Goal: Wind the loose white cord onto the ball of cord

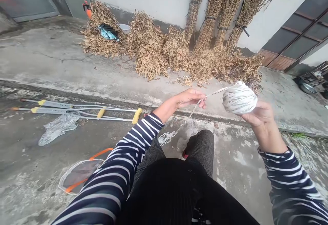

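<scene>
A large white ball of cord [240, 98] is held up in front of me on the right, with my right hand [260, 113] closed around its lower right side. From the top of the ball a strand of white cord [216, 91] runs left to my left hand [191, 98], whose fingers pinch it. Below that hand the strand hangs down to a loose heap of white cord [166, 138] on the ground by my feet. Part of my right hand is hidden behind the ball.
Crutches [84, 110] and a clear plastic bag [58, 127] lie at left, near a mesh bag with orange straps [80, 175]. Across a low concrete step [77, 91] are piles of dried plants [151, 43], with tied bundles [215, 13] against the wall. A metal basin [307, 88] stands far right.
</scene>
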A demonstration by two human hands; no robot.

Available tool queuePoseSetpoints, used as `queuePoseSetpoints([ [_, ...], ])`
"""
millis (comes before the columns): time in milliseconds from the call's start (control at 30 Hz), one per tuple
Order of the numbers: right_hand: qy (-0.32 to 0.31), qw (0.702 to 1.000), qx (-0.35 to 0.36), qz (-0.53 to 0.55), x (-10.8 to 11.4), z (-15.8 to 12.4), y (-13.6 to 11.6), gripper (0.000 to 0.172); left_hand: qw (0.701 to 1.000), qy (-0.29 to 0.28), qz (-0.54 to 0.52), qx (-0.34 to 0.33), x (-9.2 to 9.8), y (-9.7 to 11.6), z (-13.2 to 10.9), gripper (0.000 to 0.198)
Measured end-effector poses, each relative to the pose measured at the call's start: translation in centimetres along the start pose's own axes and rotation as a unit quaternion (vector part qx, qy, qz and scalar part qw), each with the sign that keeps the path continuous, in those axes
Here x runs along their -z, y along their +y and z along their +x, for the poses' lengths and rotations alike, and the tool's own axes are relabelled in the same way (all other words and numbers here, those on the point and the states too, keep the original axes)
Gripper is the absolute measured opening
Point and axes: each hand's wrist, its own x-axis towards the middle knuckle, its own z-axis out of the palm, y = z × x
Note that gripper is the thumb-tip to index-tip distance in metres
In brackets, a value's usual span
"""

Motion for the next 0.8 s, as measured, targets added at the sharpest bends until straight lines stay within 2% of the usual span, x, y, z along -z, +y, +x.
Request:
queuePoseSetpoints([
  [133,-0.001,1.000,0.000,-0.007,0.2,-0.3,0.2,0.083,0.997,-0.040,-0.052,0.030,-0.2,-1.2,-0.7,0.046],
  [300,0.005,0.999,0.005,-0.032,1.1,-0.6,0.2,0.081,0.992,-0.058,-0.057,0.093,0.1,-3.7,-2.7,0.046],
  [400,0.006,0.999,0.000,-0.032,0.3,-0.4,0.3,0.078,0.988,-0.058,-0.041,0.135,0.7,-5.6,-3.7,0.046],
  [467,0.001,1.000,-0.004,-0.024,-0.5,0.0,0.2,0.080,0.987,-0.058,-0.001,0.151,1.2,-6.0,-4.0,0.046],
  [567,0.013,1.000,0.017,-0.011,-1.7,0.6,-0.4,0.084,0.986,-0.052,0.087,0.134,1.9,-5.3,-4.1,0.045],
  [633,0.042,0.998,0.054,-0.008,-2.3,0.8,-1.2,0.084,0.988,-0.037,0.099,0.110,2.4,-4.6,-4.3,0.046],
  [800,0.110,0.983,0.145,-0.001,-2.7,1.3,-3.6,0.069,0.997,0.031,-0.023,0.060,2.2,-5.3,-5.7,0.050],
])
